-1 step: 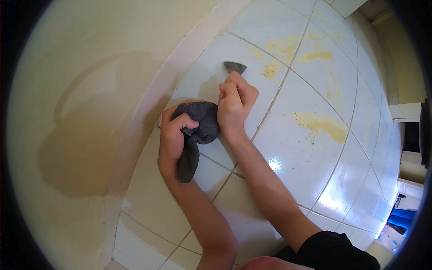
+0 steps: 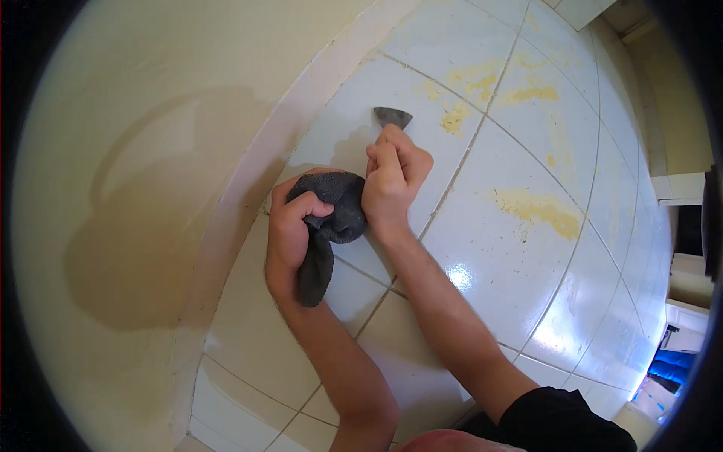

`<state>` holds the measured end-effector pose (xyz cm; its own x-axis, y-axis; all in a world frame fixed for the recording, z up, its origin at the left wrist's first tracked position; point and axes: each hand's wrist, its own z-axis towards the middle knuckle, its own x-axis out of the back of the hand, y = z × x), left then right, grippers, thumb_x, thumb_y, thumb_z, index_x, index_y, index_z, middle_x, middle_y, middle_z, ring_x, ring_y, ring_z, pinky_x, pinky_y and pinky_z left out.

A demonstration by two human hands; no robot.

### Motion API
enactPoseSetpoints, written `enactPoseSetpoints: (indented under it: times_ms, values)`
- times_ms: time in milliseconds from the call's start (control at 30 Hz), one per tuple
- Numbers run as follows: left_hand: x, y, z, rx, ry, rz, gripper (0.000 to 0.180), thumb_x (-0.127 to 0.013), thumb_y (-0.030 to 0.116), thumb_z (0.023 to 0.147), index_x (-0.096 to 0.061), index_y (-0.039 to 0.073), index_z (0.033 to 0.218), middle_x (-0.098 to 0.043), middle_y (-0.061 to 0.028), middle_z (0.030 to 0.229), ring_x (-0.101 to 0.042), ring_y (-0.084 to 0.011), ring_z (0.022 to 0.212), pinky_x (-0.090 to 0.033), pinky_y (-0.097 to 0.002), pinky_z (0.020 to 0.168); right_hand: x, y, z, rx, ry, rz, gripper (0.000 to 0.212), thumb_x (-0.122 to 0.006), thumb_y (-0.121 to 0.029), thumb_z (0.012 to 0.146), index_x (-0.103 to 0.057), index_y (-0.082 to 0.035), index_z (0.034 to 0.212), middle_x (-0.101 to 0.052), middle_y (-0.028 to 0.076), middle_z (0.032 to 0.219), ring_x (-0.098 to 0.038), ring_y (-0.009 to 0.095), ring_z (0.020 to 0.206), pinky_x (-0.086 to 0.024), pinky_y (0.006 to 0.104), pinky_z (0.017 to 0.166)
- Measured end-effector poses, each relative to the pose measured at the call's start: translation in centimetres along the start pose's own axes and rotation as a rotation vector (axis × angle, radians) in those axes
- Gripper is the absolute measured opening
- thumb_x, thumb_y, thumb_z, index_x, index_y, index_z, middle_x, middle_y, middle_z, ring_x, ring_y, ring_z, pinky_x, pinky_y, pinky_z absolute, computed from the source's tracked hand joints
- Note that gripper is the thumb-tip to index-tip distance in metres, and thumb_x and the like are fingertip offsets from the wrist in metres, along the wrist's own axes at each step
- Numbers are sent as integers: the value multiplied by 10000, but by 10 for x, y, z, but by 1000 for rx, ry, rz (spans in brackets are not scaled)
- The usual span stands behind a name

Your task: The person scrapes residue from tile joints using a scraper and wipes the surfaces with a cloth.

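Note:
My right hand (image 2: 397, 181) is closed in a fist round the handle of a scraper (image 2: 393, 117). The handle is hidden in the fingers, while the grey, flared blade sticks out beyond them over a white floor tile. Close beside it on the left, my left hand (image 2: 290, 222) grips a dark grey cloth (image 2: 339, 207) with the thumb on top. One end of that cloth hangs down along my left wrist. The cloth's right edge lies very near the right hand; whether they touch I cannot tell.
White floor tiles (image 2: 482, 271) with grey joints spread out ahead and to the right. Yellow residue (image 2: 538, 211) marks several of them. A cream wall (image 2: 151, 113) with a pale skirting (image 2: 256, 158) borders the left. Blue fabric (image 2: 670, 367) shows at the far right.
My right hand and the scraper have shifted very slightly back toward me. The left hand and the cloth stay almost still.

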<state>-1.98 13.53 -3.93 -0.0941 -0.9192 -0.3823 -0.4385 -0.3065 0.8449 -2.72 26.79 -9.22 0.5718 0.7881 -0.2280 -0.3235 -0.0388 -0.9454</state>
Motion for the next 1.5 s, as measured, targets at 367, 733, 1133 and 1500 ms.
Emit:
enactPoseSetpoints:
  times_ms: [367, 733, 1133, 1500]
  values:
    - [-3, -2, -3, 12, 12, -34, 422, -539, 76, 628, -672, -105, 985, -670, -134, 834, -632, -226, 727, -518, -318, 698, -3, -10, -2, 1, 16, -43, 179, -523, 35, 743, -380, 56, 637, -321, 60, 578, -304, 108, 575, -223, 326, 509]
    - [5, -3, 1, -18, -42, -26, 453, -527, 84, 614, -667, -108, 999, -685, -148, 879, -643, -238, 753, -524, -322, 694, -1, -11, -4, 10, 0, -35, 192, -538, 22, 737, -381, 52, 633, -316, 53, 579, -310, 108, 578, -223, 328, 511]
    - [-3, 0, -3, 0, -16, -63, 447, -525, 77, 612, -661, -118, 991, -679, -155, 867, -644, -243, 748, -523, -310, 703, -1, -9, 14, -124, -69, 19, 201, -549, 37, 746, -379, 44, 640, -333, 34, 599, -316, 102, 607, -242, 318, 538]
    - [-3, 2, -3, 2, -46, -91, 450, -520, 85, 611, -660, -116, 989, -677, -144, 857, -641, -226, 743, -521, -304, 709, -8, -7, 24, -245, -215, 80, 203, -571, 24, 770, -415, 33, 640, -359, 19, 606, -348, 102, 605, -286, 294, 540]
